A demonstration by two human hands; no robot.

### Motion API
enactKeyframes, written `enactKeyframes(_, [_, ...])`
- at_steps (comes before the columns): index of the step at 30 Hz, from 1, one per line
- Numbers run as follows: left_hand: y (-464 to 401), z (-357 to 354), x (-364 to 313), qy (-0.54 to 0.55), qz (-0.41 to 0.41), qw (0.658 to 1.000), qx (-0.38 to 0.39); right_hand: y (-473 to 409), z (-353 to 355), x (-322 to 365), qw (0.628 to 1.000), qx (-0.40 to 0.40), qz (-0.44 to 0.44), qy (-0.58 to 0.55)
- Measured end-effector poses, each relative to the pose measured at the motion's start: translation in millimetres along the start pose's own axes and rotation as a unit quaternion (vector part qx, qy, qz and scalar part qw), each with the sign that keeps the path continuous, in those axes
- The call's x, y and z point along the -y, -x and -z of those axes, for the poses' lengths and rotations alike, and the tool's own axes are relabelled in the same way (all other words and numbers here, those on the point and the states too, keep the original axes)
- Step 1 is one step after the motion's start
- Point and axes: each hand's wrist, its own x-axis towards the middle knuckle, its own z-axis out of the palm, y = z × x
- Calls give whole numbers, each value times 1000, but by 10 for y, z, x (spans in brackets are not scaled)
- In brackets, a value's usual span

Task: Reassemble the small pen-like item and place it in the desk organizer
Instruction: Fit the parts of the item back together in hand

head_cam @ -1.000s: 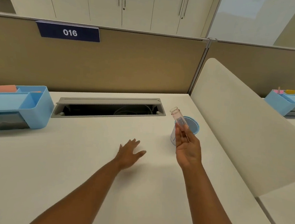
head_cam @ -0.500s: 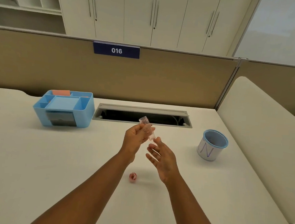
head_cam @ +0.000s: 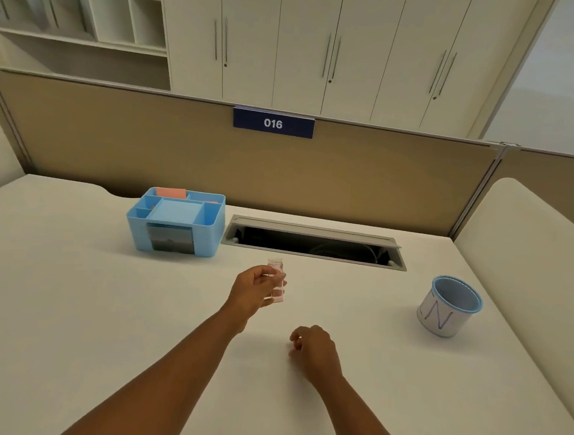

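Head view. The left hand (head_cam: 257, 289) is raised above the white worktop (head_cam: 66, 303), its fingers closed round a small clear tube (head_cam: 276, 281) with a pinkish tint. The tube stands roughly upright, its open top showing above the fingertips and its lower end showing below them. It is clear of the worktop surface.

The right hand (head_cam: 314, 351) sits lower and nearer the camera, well apart from the left hand. Its fingers are curled inward and downward against or just above the worktop. Whether they are closed on anything cannot be told; nothing shows between them.

The blue desk organizer (head_cam: 175, 222) stands on the worktop to the left of and beyond the left hand, near it but not touching. Its top is split into several open compartments; an orange-pink pad (head_cam: 170, 192) lies in the rear one, and a dark panel fills the front face. The tube is outside the organizer.

To the right of the organizer, an open grey cable tray (head_cam: 314, 241) is set into the worktop along the beige partition (head_cam: 180, 161). A white cup (head_cam: 448, 307) with a blue rim, marked with the letter N, stands well to the right of both hands. A blue plate reading 016 (head_cam: 273, 123) is fixed at the top of the partition. White cabinets (head_cam: 326, 45) stand behind.
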Motion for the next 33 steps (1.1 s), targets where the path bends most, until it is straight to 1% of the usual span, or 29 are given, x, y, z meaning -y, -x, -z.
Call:
enactKeyframes(1, [10, 26, 7, -9, -4, 1000, 7, -15, 44, 38, 999, -28, 0, -32])
enactKeyframes(2, [14, 50, 13, -18, -10, 1000, 15, -30, 116, 89, 994, -57, -7, -89])
enactKeyframes(3, [18, 66, 20, -27, -14, 999, 24, -47, 201, 140, 982, -76, -17, -174])
enactKeyframes(5, [22, 84, 34, -37, -18, 998, 42, -55, 406, 253, 933, -84, -21, -350])
enactKeyframes(6, [24, 80, 42, -42, -20, 998, 49, -59, 506, 299, 909, -83, -13, -409])
enactKeyframes(7, [27, 71, 47, -49, -21, 997, 56, -67, 594, 337, 892, -83, 2, -445])
enactKeyframes(8, [28, 57, 46, -54, -24, 996, 63, -76, 679, 372, 882, -87, 21, -462])
enactKeyframes(9, [31, 43, 43, -61, -26, 995, 70, -84, 755, 405, 879, -89, 42, -466])
enactKeyframes(11, [36, 6, 29, -77, -30, 993, 86, -103, 880, 443, 886, -84, 71, -451])
enactKeyframes(15, [43, -33, -7, -99, -33, 989, 108, -114, 1024, 439, 926, -66, 101, -358])
enactKeyframes(19, [59, -15, -41, -99, -38, 986, 128, -96, 1103, 417, 941, -46, 121, -311])
enactKeyframes(21, [68, -6, -53, -98, -39, 986, 129, -85, 1118, 415, 943, -53, 120, -306])
enactKeyframes(26, [85, 16, -77, -97, -37, 987, 122, -64, 1147, 385, 922, -90, 97, -363])
enactKeyframes(27, [89, 25, -84, -98, -38, 987, 119, -62, 1151, 369, 928, -101, 101, -344])
enactKeyframes(30, [94, 44, -103, -99, -40, 987, 117, -45, 1164, 357, 954, -131, 137, -233])
enactKeyframes(33, [102, 48, -133, -108, -44, 986, 117, -22, 1182, 368, 956, -121, 173, -202])
